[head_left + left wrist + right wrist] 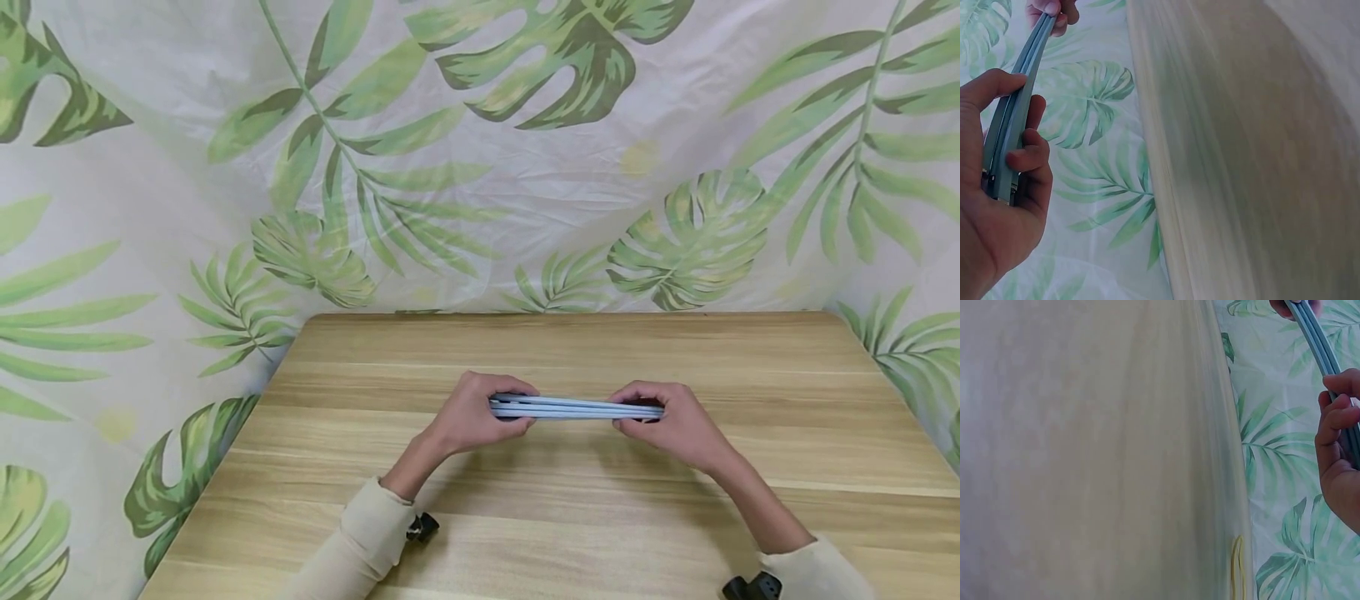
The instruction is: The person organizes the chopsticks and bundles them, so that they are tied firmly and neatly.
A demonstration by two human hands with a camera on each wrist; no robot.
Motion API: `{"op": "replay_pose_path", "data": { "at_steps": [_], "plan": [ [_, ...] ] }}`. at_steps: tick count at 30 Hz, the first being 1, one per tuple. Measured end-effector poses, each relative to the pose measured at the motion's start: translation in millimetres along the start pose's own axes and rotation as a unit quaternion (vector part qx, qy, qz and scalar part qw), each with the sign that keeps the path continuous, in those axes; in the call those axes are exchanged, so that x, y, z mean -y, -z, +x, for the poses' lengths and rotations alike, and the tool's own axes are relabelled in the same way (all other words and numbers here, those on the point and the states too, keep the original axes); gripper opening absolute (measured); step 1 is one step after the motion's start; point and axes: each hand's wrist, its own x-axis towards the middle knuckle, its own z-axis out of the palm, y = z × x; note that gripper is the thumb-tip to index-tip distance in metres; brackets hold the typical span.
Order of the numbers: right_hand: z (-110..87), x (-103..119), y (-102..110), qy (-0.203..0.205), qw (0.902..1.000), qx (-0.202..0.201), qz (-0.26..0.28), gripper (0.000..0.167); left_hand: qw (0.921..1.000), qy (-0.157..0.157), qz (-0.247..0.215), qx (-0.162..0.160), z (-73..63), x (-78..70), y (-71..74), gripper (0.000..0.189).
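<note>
A light-blue bundle of long, thin flat layers (pixel 573 407), stacked closely together, spans the gap between the hands over the table. At its left end my left hand (pixel 471 414) grips it, thumb along the near side and fingers on the far side. My right hand (pixel 681 423) pinches the opposite end the same way. Seen from the left wrist, the blue bundle (pixel 1013 122) has thin gaps between its layers and small metallic bits at its near end. From the right wrist, my right hand (pixel 1342 440) has its fingers curled round the layers, partly cut off by the frame.
Under the hands lies a wood-grain table (pixel 570 517), with soft shadows on it. A leaf-printed cloth (pixel 480 167) hangs behind and at the sides. A thin yellow loop (pixel 1238 565) shows near the table's edge in the right wrist view.
</note>
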Motion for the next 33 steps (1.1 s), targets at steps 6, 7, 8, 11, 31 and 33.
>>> {"op": "replay_pose_path", "data": {
  "at_steps": [6, 7, 8, 11, 31, 33],
  "plan": [
    [-0.9, -0.6, -3.1, -0.011, 0.9998, 0.004, 0.019, 0.02, 0.9984, -0.053, 0.015, -0.012, 2.7, 0.7, -5.5, 0.027],
    [-1.0, -0.4, -3.4, -0.013, 0.9997, 0.005, 0.021, 0.021, 0.9978, -0.061, 0.019, -0.016, 3.2, 0.7, -6.4, 0.027],
    [-1.1, -0.2, -3.6, -0.016, 0.9995, 0.007, 0.025, 0.021, 0.9973, -0.067, 0.023, -0.018, 3.7, 0.8, -7.3, 0.027],
    [-0.8, 0.8, -4.3, -0.027, 0.999, 0.009, 0.036, 0.021, 0.9962, -0.076, 0.035, -0.028, 5.1, 0.6, -9.4, 0.026],
    [-1.2, 5.1, -1.7, -0.06, 0.9962, -0.047, 0.043, 0.022, 0.9934, -0.093, -0.013, -0.067, 11.8, 1.9, -5.0, 0.032],
    [-0.9, 5.8, -1.5, -0.059, 0.9968, -0.041, 0.035, 0.021, 0.9944, -0.087, 0.008, -0.059, 12.3, 0.4, -6.8, 0.032]
  ]
}}
